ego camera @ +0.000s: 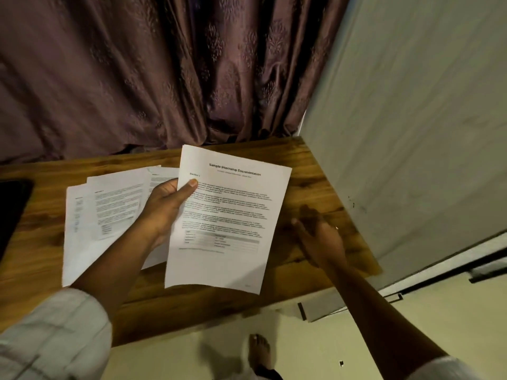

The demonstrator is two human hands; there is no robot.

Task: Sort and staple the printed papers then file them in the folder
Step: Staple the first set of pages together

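Note:
My left hand [164, 204] grips a printed sheet [227, 223] headed "Sample Internship Documentation" by its left edge, thumb on top, lifted a little above the wooden table [33, 267]. Under and to the left of that hand, several other printed pages [101, 215] lie fanned out on the table. My right hand [321, 237] hovers to the right of the held sheet, fingers apart and blurred, holding nothing. No stapler or folder can be made out.
A dark flat object [12, 209] lies at the table's left edge. A purple patterned curtain [153, 78] hangs behind the table and a pale wall [411, 133] closes the right side. My bare foot [259, 352] stands on the light floor below the table's front edge.

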